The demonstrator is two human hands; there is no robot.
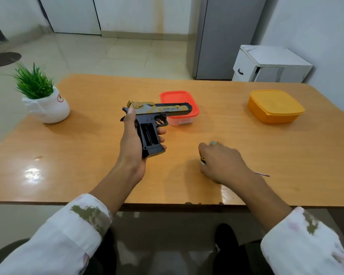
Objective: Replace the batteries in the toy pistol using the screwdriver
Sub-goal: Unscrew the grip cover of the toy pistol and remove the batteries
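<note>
Head view: at centre frame the left hand (132, 139) has its grip clamped round the handle of the toy pistol (153, 120), held above the table (87, 135) with the barrel pointing right. The handle's side faces up, its battery bay open, probably so cells can go in or out. Lower right of centre, the right hand (220, 161) rests knuckles-up on the table, fingers curled over small items, likely batteries; what its grip holds I cannot tell. The screwdriver (263, 174) tip pokes out beside the wrist, close for refastening.
</note>
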